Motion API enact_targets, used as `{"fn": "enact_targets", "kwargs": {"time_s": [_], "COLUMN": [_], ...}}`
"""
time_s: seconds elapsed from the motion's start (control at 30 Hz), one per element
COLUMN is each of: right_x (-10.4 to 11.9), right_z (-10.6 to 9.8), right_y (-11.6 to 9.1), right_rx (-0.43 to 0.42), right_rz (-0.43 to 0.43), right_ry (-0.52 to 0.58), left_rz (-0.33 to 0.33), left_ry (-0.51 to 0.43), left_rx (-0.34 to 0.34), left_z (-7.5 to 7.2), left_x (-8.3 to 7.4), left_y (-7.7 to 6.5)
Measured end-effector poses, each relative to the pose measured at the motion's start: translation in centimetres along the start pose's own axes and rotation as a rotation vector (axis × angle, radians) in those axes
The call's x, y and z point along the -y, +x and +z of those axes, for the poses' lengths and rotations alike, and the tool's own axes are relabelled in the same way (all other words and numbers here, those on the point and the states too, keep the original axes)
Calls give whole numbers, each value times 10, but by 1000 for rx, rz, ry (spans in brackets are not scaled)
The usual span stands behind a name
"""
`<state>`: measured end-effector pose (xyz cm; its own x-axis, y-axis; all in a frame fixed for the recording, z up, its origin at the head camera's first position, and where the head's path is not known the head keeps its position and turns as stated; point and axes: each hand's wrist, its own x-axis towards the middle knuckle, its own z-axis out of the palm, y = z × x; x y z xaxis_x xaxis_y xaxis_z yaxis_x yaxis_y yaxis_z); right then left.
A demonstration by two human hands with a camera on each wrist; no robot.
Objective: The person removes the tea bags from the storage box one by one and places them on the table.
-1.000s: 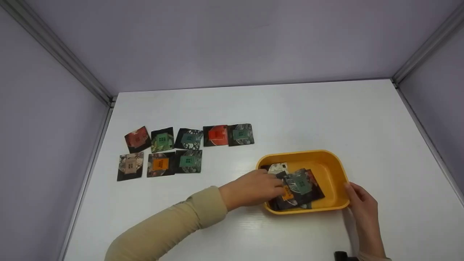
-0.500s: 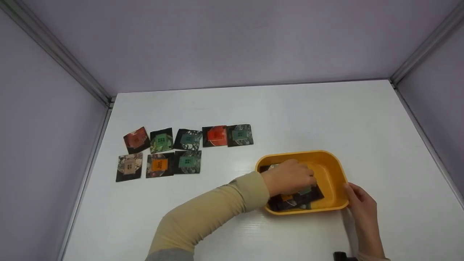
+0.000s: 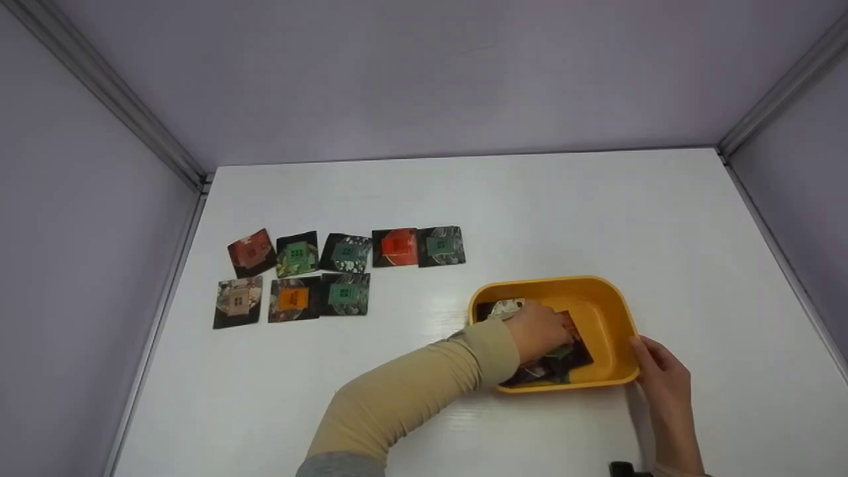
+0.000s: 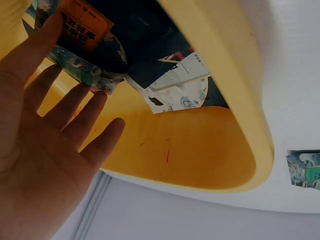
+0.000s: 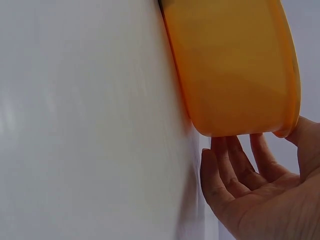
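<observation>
A yellow plastic bin stands on the white table with several small square printed sachets heaped in its left part. My left hand reaches down into it over the heap. In the left wrist view the thumb lies across a dark sachet with an orange label. The other fingers are fairly straight and spread, their tips along the lower edge of the sachets. A pale floral sachet lies close by. With thumb on the rim and fingers below, my right hand grips the bin's right end.
Left of the bin, several sachets lie face up in two rows: a back row ending at a green-labelled sachet and a shorter front row starting with a beige-labelled sachet. Grey panel walls enclose the table's back and sides.
My left hand has moved from the bin's left edge rightward and deeper over the heap, covering the sachets that were visible there. My right hand and the bin have stayed put.
</observation>
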<state>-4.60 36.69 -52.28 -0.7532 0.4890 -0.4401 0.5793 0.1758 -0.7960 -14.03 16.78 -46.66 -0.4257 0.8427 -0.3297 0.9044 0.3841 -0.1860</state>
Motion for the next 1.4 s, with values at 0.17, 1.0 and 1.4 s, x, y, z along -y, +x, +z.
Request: {"fn": "enact_targets", "kwargs": {"time_s": [0.17,1.0,1.4], "right_x": [1,2,-1], "right_z": [-1,1,0], "right_y": [1,4,3], "right_rx": [13,2,14], "right_rz": [2,49,20], "right_ry": [13,41,2], "left_rz": [-17,108,-77], "left_ry": [19,52,-116], "left_rx": [-8,-505,-720], "left_z": [-3,3,31], "left_x": [-4,28,66], "left_y": [2,-51,-113]}}
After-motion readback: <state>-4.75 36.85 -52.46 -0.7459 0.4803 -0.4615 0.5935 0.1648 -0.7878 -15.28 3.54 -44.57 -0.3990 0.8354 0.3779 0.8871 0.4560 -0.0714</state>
